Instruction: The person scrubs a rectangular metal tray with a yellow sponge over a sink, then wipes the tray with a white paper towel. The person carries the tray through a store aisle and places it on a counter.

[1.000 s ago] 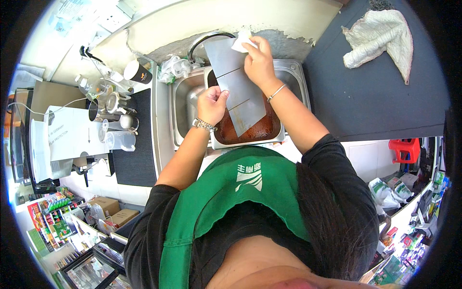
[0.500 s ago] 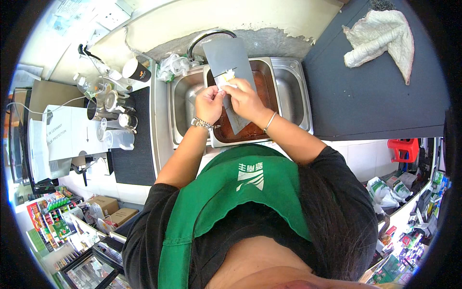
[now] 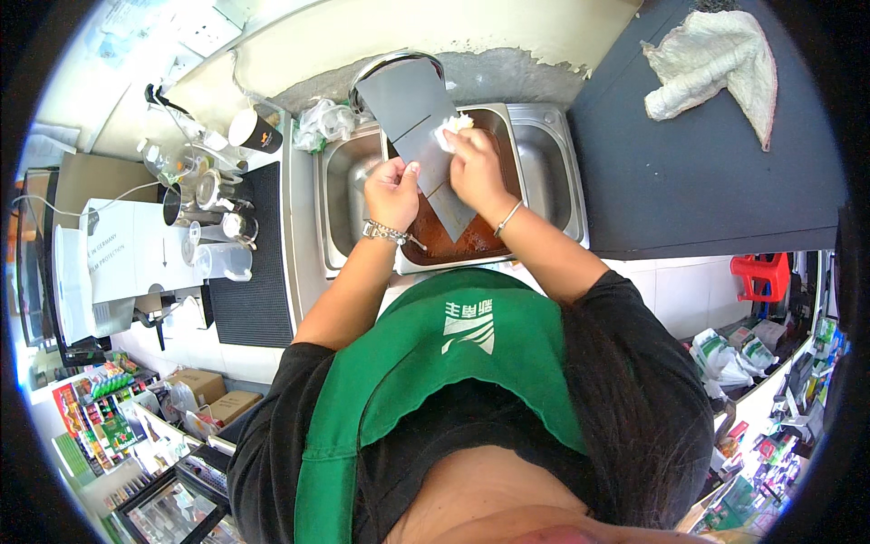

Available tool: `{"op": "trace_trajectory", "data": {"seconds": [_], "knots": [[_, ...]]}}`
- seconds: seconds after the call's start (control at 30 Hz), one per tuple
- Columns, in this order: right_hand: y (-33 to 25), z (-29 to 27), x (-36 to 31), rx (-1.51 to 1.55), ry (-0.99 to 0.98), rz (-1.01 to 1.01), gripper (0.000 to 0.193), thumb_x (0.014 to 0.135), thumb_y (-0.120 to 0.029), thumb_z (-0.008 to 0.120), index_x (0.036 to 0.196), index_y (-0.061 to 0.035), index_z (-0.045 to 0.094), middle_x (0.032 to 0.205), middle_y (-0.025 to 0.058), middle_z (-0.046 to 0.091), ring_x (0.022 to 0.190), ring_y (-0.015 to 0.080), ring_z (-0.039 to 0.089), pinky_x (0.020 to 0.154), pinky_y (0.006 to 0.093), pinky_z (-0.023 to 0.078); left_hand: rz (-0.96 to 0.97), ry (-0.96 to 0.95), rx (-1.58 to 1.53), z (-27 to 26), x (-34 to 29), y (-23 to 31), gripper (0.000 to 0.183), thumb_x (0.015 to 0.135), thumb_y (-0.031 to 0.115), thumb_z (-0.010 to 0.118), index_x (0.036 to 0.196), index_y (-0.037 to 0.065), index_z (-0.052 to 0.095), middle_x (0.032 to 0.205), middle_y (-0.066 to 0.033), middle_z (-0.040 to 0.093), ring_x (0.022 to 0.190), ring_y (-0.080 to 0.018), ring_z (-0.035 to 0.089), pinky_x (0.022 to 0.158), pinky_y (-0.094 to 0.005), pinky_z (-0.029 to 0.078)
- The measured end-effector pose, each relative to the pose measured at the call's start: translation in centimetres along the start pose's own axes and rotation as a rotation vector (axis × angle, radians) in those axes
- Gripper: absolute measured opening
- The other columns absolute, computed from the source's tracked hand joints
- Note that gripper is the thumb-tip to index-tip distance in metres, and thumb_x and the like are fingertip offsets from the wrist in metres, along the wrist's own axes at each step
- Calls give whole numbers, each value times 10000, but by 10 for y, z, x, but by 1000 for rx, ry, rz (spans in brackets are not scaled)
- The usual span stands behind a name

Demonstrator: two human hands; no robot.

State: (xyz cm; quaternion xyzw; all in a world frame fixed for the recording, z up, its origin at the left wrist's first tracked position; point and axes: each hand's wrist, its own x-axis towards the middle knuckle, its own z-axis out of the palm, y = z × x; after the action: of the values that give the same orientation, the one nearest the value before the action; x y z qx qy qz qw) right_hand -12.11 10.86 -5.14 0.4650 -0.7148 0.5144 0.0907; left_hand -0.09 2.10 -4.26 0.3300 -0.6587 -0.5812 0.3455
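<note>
A long, flat grey panel (image 3: 405, 95) with dark lines across it slants over the sink. My left hand (image 3: 392, 194) is closed on the panel's left edge, thumb on top. My right hand (image 3: 478, 172) is closed around a crumpled white wipe (image 3: 450, 132) with a yellowish patch, at the panel's right edge. Beneath both hands is a rectangular metal basin (image 3: 518, 181) with a reddish-brown inside. The panel and my hands hide part of it.
A curved chrome faucet (image 3: 355, 91) stands behind the panel, with clear plastic bags (image 3: 324, 125) to its left. Cups and jugs (image 3: 224, 261) stand on the left by a black ribbed mat (image 3: 258, 313). A whitish cloth (image 3: 716, 68) lies on the dark right counter (image 3: 671, 199).
The panel has shifted and tilted, its far end to the left and its near end to the right. My right hand has moved right with the wipe, away from my left hand.
</note>
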Motion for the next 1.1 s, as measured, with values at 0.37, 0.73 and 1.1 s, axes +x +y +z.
{"op": "trace_trajectory", "data": {"seconds": [0.37, 0.73, 1.1], "knots": [[-16, 2, -22, 28, -98, -71, 402, 702, 117, 508, 1061, -30, 615, 998, 171, 553, 930, 349, 531, 828, 396, 435, 1, 19, 27, 2, 3, 6, 186, 836, 75, 616, 674, 17, 548, 601, 11, 547, 499, -49, 509, 458, -206, 424], [-27, -1, -29, 73, -128, -70, 420, 704, 120, 492, 1087, -18, 596, 988, 166, 558, 928, 331, 526, 828, 380, 423, 14, 31, 84, -4, -1, -4, 176, 847, 66, 600, 689, 25, 536, 629, 2, 550, 504, -57, 514, 470, -203, 452], [-20, -16, 27, 177, -80, -18, 213, 761, -19, 616, 974, -29, 616, 964, 156, 617, 864, 307, 574, 778, 358, 469, 89, 17, 74, -1, -13, -6, 220, 839, 97, 621, 655, 20, 527, 559, 18, 513, 506, -34, 456, 465, -217, 382]]}}
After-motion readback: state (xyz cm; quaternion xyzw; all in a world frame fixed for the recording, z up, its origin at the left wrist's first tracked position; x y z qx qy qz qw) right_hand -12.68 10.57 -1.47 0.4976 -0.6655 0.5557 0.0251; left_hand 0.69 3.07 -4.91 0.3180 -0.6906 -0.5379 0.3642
